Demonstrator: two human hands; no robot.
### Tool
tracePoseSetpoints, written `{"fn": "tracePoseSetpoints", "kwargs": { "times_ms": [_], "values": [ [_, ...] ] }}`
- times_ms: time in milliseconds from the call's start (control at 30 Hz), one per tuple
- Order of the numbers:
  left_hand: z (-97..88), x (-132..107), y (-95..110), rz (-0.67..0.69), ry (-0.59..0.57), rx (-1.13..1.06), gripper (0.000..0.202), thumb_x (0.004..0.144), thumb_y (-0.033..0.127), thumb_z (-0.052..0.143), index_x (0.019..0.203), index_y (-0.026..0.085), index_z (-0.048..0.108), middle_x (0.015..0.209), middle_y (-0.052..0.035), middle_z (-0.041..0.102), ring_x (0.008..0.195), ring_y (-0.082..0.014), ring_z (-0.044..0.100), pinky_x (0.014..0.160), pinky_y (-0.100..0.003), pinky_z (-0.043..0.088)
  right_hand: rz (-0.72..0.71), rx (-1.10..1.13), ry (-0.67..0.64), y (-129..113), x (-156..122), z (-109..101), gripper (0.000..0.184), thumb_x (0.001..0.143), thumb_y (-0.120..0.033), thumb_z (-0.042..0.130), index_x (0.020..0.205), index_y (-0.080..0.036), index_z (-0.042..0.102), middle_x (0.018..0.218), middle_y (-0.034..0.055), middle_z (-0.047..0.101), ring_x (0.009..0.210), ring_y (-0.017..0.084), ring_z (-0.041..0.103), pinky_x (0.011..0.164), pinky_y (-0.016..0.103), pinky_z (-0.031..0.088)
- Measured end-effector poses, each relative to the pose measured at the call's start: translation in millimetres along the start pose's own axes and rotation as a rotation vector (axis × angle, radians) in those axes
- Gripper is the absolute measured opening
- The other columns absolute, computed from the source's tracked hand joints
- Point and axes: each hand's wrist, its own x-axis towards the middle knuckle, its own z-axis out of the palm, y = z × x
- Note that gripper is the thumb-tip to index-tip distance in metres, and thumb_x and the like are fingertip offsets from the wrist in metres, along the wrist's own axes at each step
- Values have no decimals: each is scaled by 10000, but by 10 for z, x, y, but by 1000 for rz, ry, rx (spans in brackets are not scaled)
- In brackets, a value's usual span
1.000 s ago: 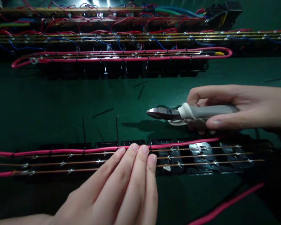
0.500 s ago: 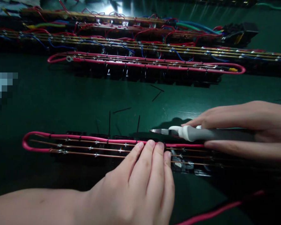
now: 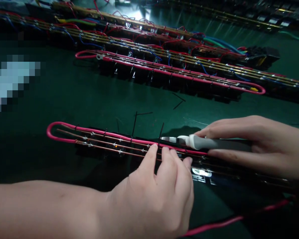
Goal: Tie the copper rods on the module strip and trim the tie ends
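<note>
The side cutters [image 3: 189, 141] at centre right have bright polished steel blades and matt grey-and-white plastic grips. The looped pink wire [image 3: 64, 125] at centre left wears smooth, glossy insulation beside bare copper-coloured rods [image 3: 102, 148] with shiny solder joints. The dark green table mat [image 3: 64, 96] looks smooth, faintly sheened.

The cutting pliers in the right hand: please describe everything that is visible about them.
The cutting pliers have short, shiny metal blades, pointed at the tip, a white collar and grey grips that look rubbery. They lie almost level, tip pointing left, just above the pink wire of the near strip. The right hand wraps the grips, which hides most of them. The tip is beside an upright black tie tail; whether the blades are open or touch it cannot be told.
</note>
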Motion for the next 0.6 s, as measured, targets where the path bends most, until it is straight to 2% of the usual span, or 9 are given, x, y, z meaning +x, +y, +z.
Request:
{"fn": "tracePoseSetpoints", "kwargs": {
  "times_ms": [133, 267, 600],
  "values": [
    [3, -8, -16, 15, 11, 16, 473, 882, 52, 414, 1311, 17, 610, 1136, -128, 763, 1012, -289, 748, 862, -430, 667, -1, 21, -28, 59, -42, 13, 363, 916, -476, 642, 1228, -311, 723, 1133, 31, 765, 944, 224, 734, 745, 272, 607],
    [7, -19, -16, 24, -2, 0, 472, 902, 103, 417, 1329, 0, 589, 1169, -146, 749, 1029, -307, 741, 888, -449, 660, -29, 44, -36, 111, -68, 29, 345, 934, -455, 630, 1263, -371, 686, 1183, -6, 747, 1004, 188, 722, 782, 236, 594],
    [38, 6, 16, 0, 42, 17, 448, 873, 73, 416, 1259, 14, 633, 1083, -122, 777, 950, -286, 764, 820, -418, 682, -69, 57, 31, -3, 32, 105, 294, 928, -474, 635, 1180, -351, 723, 1131, -8, 758, 945, 179, 723, 754, 234, 596]
  ]
}}
